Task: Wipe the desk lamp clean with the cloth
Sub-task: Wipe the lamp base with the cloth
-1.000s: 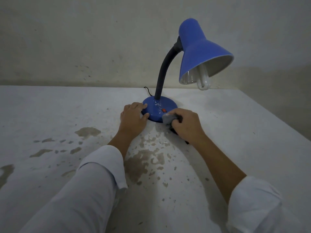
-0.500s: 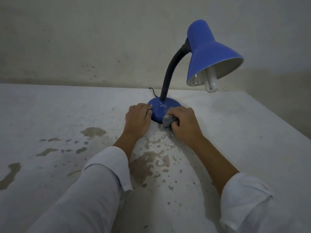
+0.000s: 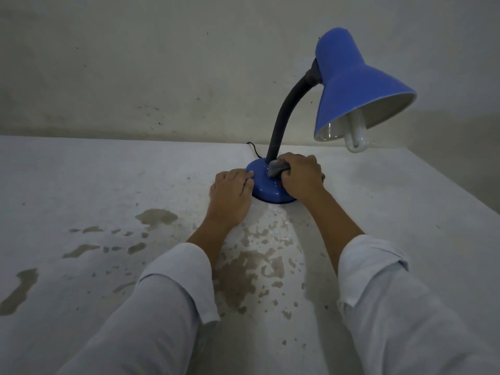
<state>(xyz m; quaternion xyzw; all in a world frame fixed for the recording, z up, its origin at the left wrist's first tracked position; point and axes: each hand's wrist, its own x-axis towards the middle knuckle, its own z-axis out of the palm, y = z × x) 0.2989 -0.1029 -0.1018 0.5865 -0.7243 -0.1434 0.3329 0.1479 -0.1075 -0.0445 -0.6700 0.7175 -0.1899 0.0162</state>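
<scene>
Right hand bunches a grey cloth on the blue lamp base. Left hand, fingers together, braces the base's left edge. Hard rubbing could tip the lamp.

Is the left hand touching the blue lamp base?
Touching. In the head view, the left hand rests its fingertips against the lamp base edge, no gap visible.

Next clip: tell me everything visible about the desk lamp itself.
The desk lamp stands upright on a pale, stained table near the wall. It has a round glossy blue base, a dark bendable neck curving right, and a blue cone shade, white inside, with an unlit white bulb. A thin dark cord leaves the back. The left hand touches the base's left edge; the right hand presses a grey cloth beside the neck.
</scene>
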